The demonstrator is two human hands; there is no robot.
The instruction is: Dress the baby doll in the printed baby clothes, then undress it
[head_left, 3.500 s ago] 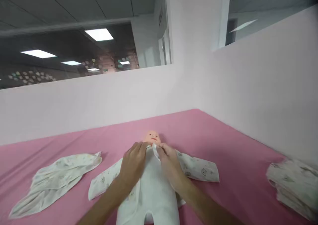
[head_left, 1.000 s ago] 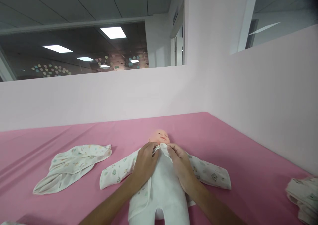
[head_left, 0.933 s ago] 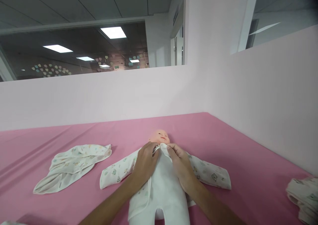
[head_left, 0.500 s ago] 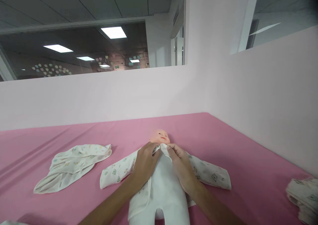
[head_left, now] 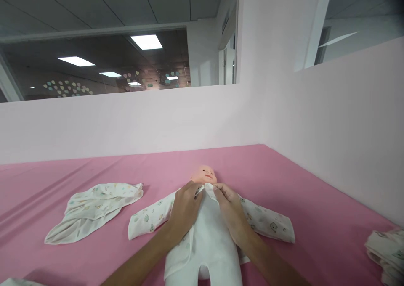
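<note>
The doll [head_left: 205, 176] is lying on its back on the pink sheet [head_left: 284, 185], its head pointing away from the person. It is wearing a white suit [head_left: 213, 242], and printed sleeves [head_left: 269, 223] are spreading out on both sides of it; whether suit and sleeves are forming one garment, I cannot tell. Hardly anything is changing: the view is sitting slightly differently from half a second ago, while both hands are keeping their places at the collar [head_left: 208, 188], just below the doll's chin. That is suggesting the work is staying at this one spot, without visible progress.

The left hand [head_left: 185, 206] is curling inward over the doll's chest, thumb drawn close to the fingers, and seems to be pinching the collar's left edge; some fingertips are hiding behind the knuckles. The right hand [head_left: 232, 210] is pinching the collar's right edge between thumb and forefinger, its other fingers folding in.

Left of the doll, apart from its sleeve, a printed cloth [head_left: 94, 212] is lying loose and creased. Well to the right of the doll, a folded cloth [head_left: 387, 254] is lying partly out of view. Beyond the doll's head, a pale wall [head_left: 142, 126] is rising
</note>
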